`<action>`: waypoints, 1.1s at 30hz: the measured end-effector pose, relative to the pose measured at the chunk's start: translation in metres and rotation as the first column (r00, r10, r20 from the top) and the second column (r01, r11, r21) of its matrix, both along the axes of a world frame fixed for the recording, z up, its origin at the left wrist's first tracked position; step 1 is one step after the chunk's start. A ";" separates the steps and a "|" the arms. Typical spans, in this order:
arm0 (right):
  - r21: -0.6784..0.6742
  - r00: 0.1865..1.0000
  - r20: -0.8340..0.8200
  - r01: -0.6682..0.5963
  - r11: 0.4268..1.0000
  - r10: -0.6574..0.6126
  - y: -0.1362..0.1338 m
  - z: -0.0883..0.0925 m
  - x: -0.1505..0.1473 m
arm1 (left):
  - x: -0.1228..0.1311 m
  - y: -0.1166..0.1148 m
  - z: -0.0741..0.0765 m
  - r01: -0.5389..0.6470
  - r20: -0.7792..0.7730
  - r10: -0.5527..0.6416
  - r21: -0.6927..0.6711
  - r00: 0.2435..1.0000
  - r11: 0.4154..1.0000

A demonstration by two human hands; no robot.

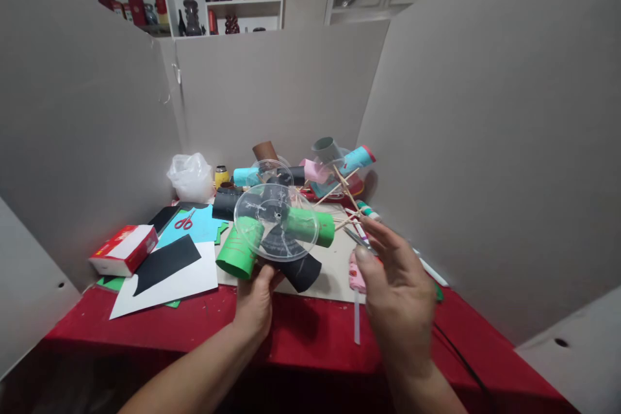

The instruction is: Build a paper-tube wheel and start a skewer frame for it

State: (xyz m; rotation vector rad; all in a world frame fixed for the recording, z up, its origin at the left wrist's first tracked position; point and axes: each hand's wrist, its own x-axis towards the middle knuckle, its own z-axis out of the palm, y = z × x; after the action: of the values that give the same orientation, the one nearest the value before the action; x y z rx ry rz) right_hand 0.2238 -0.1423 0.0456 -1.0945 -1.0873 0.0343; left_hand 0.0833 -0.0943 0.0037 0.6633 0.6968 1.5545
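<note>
My left hand (pixel 257 301) grips a wheel-like craft from below, at its lower paper tubes. A clear plastic disc (pixel 250 197) faces me, with green tubes (pixel 242 249) and black tubes (pixel 301 272) set around it. My right hand (pixel 400 291) is raised at the right, thumb and fingers apart. Its fingertips are close to crossed wooden sticks (pixel 345 187); whether they touch I cannot tell. Behind the gap between thumb and fingers lies a grey metal tool (pixel 358 239), partly hidden. A pink glue gun (pixel 356 272) with a clear glue stick lies beside this hand.
Red-handled scissors (pixel 184 223) lie on blue paper (pixel 206 226) at the left, near black and white sheets and a red-white box (pixel 123 250). Further back are a plastic bag (pixel 190 176), a yellow jar (pixel 222 174) and more tube-and-disc pieces. Grey panels (pixel 276 84) enclose the red-covered table (pixel 204 330).
</note>
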 end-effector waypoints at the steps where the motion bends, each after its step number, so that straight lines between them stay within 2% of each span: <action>1: -0.029 0.996 -0.091 -0.010 1.000 0.008 0.004 -0.002 0.005 | 0.000 0.000 0.001 -0.002 0.017 0.002 -0.007 1.000 1.000; 5: -0.148 0.932 -0.340 -0.182 0.972 0.123 0.016 -0.015 0.015 | -0.002 -0.001 0.005 0.031 0.043 -0.030 -0.015 0.999 0.999; 8: -0.180 0.917 -0.383 -0.192 0.965 0.111 0.014 -0.027 0.011 | -0.003 -0.003 0.006 0.049 0.042 -0.049 -0.018 0.998 0.999; 10: -0.150 0.945 -0.321 -0.121 0.981 0.067 0.009 -0.035 0.007 | -0.004 -0.003 0.007 0.045 0.041 -0.045 -0.017 0.998 0.999; 13: -0.122 0.997 -0.073 -0.040 0.992 0.031 0.000 -0.043 0.002 | -0.006 -0.005 0.009 0.036 0.052 -0.036 -0.003 0.998 0.999; 15: -0.150 0.991 0.120 -0.048 0.987 0.067 -0.004 -0.043 -0.001 | -0.007 -0.007 0.011 0.045 0.050 -0.045 0.005 0.998 0.999; 17: -0.189 0.968 0.218 -0.082 0.979 0.123 -0.005 -0.040 -0.003 | -0.006 -0.010 0.012 0.062 0.023 -0.062 0.016 0.998 0.998; 21: -0.251 0.961 0.177 -0.166 0.954 0.214 -0.006 -0.033 -0.004 | -0.005 -0.018 0.012 0.128 -0.058 -0.124 0.065 0.990 0.990; 24: -0.253 0.949 0.113 -0.260 0.932 0.295 -0.008 -0.034 -0.003 | -0.007 -0.020 0.005 0.183 -0.130 -0.169 0.099 0.977 0.978; 26: -0.231 0.939 0.084 -0.306 0.924 0.332 -0.010 -0.036 -0.002 | -0.010 -0.020 -0.002 0.171 -0.187 -0.152 0.090 0.971 0.981; 29: -0.229 0.932 0.094 -0.322 0.919 0.350 -0.013 -0.040 0.000 | -0.015 -0.020 -0.005 0.134 -0.257 -0.117 0.048 0.959 0.990; 33: -0.238 0.930 0.150 -0.296 0.925 0.336 -0.014 -0.042 0.003 | -0.019 -0.022 -0.002 0.169 -0.324 -0.138 0.066 0.936 0.983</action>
State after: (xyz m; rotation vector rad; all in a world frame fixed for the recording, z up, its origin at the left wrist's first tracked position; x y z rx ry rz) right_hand 0.2268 -0.1562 0.0040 -1.1158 -1.4523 0.3170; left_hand 0.0638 -0.1167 0.0015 1.0311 0.7944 1.3540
